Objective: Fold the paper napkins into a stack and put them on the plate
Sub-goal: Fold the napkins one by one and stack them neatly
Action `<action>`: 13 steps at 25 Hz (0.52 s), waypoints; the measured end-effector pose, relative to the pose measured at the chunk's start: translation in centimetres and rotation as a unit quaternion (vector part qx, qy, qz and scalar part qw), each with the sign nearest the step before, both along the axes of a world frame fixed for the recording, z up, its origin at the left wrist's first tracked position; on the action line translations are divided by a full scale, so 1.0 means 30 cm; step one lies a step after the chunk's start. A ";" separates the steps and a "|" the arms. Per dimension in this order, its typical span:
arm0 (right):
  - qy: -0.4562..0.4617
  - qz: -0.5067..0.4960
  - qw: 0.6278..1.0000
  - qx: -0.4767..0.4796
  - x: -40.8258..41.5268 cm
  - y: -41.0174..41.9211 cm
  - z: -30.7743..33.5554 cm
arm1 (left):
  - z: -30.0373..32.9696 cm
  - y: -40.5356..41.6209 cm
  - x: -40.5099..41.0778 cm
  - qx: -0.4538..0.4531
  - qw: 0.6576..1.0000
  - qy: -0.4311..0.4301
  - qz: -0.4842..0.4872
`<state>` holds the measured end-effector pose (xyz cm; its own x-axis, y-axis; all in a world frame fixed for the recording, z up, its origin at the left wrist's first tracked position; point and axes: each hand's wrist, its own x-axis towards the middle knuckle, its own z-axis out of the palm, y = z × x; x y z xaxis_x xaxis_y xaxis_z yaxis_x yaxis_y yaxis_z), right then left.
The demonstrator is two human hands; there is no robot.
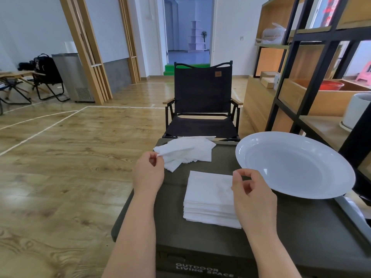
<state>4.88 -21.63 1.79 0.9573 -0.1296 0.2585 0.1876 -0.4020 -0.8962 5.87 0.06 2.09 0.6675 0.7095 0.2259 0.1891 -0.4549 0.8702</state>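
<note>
Bright, even indoor light with soft shadows, glare on the wooden floor [80, 137] far left, wide-angle bending at the edges, and slight blur at the near corners.

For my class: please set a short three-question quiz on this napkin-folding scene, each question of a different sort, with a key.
1. True or false: the folded stack already lies on the white plate.
2. Which hand pinches a napkin from the loose pile? A) left hand B) right hand C) both
3. Fill in: beyond the dark table stands an empty black ____.

Key: 1 false, the stack lies on the table beside the plate, which holds nothing. 2 A, between its fingers. 3 chair.
</note>
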 end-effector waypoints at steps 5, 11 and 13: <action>-0.025 0.039 0.998 0.033 -0.025 -0.008 0.049 | 0.109 -0.065 -0.154 -0.044 0.986 -0.099 -0.128; 0.189 0.231 0.924 0.241 -0.075 0.019 0.102 | 0.233 -0.157 -0.243 -0.135 0.926 -0.173 -0.308; 0.187 0.245 0.879 0.364 -0.081 0.006 0.112 | 0.246 -0.167 -0.252 -0.149 0.916 -0.168 -0.332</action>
